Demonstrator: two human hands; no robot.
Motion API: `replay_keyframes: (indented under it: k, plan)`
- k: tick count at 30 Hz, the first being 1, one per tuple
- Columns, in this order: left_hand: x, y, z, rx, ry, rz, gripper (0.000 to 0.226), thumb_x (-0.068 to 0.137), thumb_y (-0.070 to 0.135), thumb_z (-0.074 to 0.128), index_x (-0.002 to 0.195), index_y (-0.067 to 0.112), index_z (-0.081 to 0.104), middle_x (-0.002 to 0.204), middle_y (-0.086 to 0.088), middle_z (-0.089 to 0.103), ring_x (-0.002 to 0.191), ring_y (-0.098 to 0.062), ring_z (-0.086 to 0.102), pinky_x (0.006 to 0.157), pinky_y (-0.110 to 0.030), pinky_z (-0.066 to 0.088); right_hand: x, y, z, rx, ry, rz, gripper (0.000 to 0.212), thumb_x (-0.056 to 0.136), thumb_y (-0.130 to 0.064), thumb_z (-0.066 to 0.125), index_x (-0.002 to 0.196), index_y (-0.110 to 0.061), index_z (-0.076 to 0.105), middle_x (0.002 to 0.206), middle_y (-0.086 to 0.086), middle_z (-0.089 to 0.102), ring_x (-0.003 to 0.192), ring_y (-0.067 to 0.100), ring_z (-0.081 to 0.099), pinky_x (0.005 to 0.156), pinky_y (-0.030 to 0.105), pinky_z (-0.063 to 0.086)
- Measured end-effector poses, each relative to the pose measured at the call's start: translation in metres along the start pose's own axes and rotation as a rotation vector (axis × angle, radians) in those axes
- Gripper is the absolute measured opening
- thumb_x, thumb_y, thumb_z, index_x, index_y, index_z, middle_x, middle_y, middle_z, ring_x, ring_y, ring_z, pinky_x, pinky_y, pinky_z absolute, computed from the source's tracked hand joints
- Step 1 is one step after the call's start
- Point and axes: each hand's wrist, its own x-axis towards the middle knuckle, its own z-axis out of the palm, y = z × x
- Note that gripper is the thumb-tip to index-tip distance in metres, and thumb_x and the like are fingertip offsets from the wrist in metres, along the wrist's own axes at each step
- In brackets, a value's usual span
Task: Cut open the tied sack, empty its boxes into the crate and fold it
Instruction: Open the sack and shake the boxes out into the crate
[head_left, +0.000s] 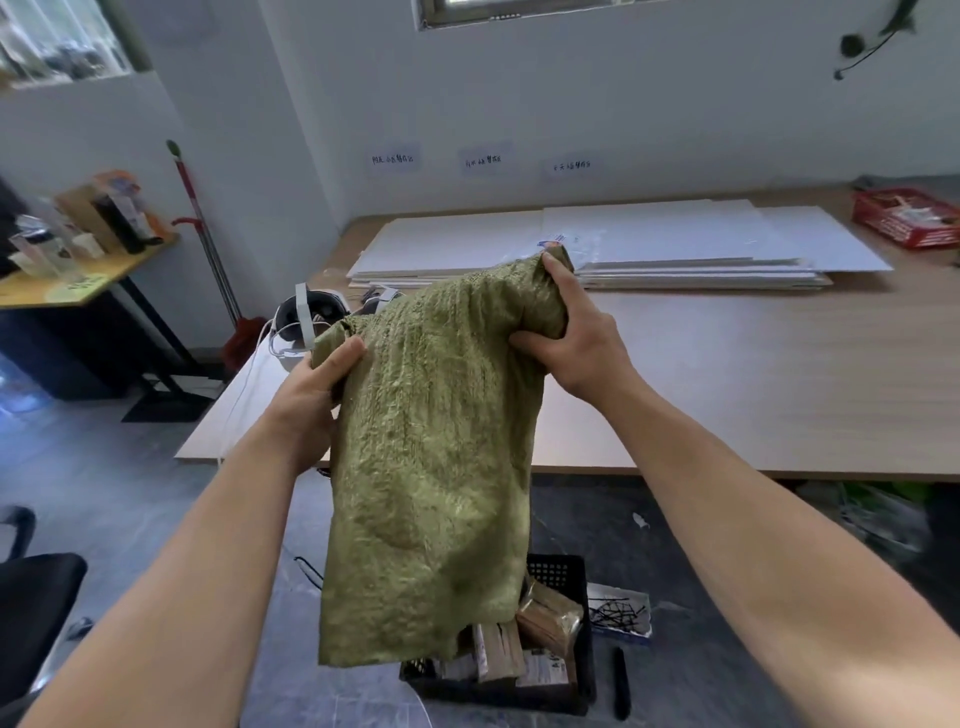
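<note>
Green sack (431, 441) gripped in hands (311, 387) (574, 332); over crate (556, 571)

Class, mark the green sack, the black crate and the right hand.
green sack (431, 467), head view, middle of the hanging cloth.
black crate (553, 571), head view, back mesh wall.
right hand (576, 335), head view, back of the hand.

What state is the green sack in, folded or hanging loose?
Not folded: the sack hangs loose at full length, its top corners gripped by the left hand and right hand, over the crate of boxes.
</note>
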Motion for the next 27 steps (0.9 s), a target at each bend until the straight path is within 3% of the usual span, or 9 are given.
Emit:
replay_keyframes:
  k: [3,5,10,14,17,19,22,24,27]
  plan:
    - [0.0,-0.004,-0.003,0.022,-0.086,0.022,0.114,0.049,0.039,0.096,0.147,0.032,0.036,0.139,-0.01,0.055,0.124,-0.031,0.058,0.105,-0.053,0.043,0.004,0.004,0.0,0.092,0.025,0.057,0.083,0.081,-0.025,0.078,0.151,-0.036,0.034,0.121,-0.002,0.052,0.108,0.019,0.057,0.092,0.035,0.055]
    - [-0.001,-0.003,-0.001,0.073,-0.093,0.071,0.138,0.038,0.033,0.097,0.152,0.04,0.019,0.136,-0.001,0.053,0.118,-0.022,0.061,0.1,-0.046,0.046,0.006,0.006,0.0,0.217,0.028,0.122,0.082,0.077,-0.028,0.078,0.148,-0.039,0.039,0.125,-0.002,0.054,0.11,0.021,0.059,0.086,0.04,0.059]
    - [0.0,0.0,0.014,0.229,0.095,0.253,0.118,0.063,0.011,0.089,0.151,0.039,0.016,0.117,0.013,0.056,0.1,0.001,0.064,0.086,-0.024,0.049,0.004,0.0,0.007,0.434,0.03,0.221,0.081,0.065,-0.044,0.077,0.138,-0.038,0.042,0.123,0.0,0.06,0.112,0.024,0.062,0.087,0.054,0.057]
    - [0.005,-0.001,0.009,0.413,0.284,0.318,0.119,0.05,0.055,0.088,0.147,0.044,0.02,0.112,0.013,0.054,0.105,-0.009,0.059,0.098,-0.032,0.042,0.003,-0.004,0.012,0.635,-0.031,0.332,0.088,0.079,-0.032,0.076,0.149,-0.041,0.023,0.126,0.008,0.056,0.109,0.03,0.065,0.078,0.055,0.06]
    - [0.01,-0.003,0.004,0.51,0.317,0.3,0.115,0.052,0.059,0.083,0.146,0.032,0.024,0.124,-0.002,0.05,0.11,-0.014,0.054,0.103,-0.035,0.042,0.002,0.005,0.009,0.736,-0.112,0.303,0.098,0.09,-0.013,0.07,0.153,-0.043,0.001,0.121,-0.001,0.056,0.098,0.024,0.07,0.072,0.044,0.06]
    - [0.012,-0.003,0.002,0.525,0.298,0.274,0.111,0.058,0.053,0.087,0.146,0.023,0.026,0.124,-0.003,0.052,0.109,-0.014,0.055,0.103,-0.035,0.043,-0.001,0.007,0.008,0.662,-0.163,0.215,0.11,0.082,-0.013,0.078,0.152,-0.05,0.001,0.132,-0.004,0.052,0.11,0.026,0.067,0.084,0.047,0.058]
    - [0.016,-0.002,0.0,0.546,0.301,0.254,0.11,0.062,0.05,0.086,0.148,0.016,0.026,0.122,-0.002,0.051,0.114,-0.018,0.054,0.103,-0.036,0.042,-0.003,0.004,0.005,0.411,-0.24,0.105,0.117,0.065,-0.026,0.091,0.143,-0.067,0.013,0.163,-0.006,0.018,0.146,0.023,0.033,0.112,0.054,0.038]
    - [0.016,0.0,0.0,0.544,0.279,0.262,0.108,0.066,0.047,0.086,0.149,0.014,0.026,0.128,-0.005,0.051,0.12,-0.019,0.052,0.105,-0.036,0.041,-0.002,0.004,0.003,0.346,-0.245,0.077,0.11,0.07,-0.017,0.088,0.146,-0.06,0.021,0.159,-0.004,0.027,0.141,0.02,0.04,0.111,0.048,0.042]
    - [0.007,0.0,0.001,0.354,0.121,0.233,0.121,0.053,0.054,0.085,0.151,0.022,0.023,0.144,-0.014,0.05,0.128,-0.027,0.054,0.107,-0.043,0.044,0.0,0.005,0.001,0.241,-0.135,0.09,0.091,0.077,-0.013,0.081,0.149,-0.042,0.031,0.13,-0.003,0.054,0.115,0.02,0.06,0.101,0.043,0.052]
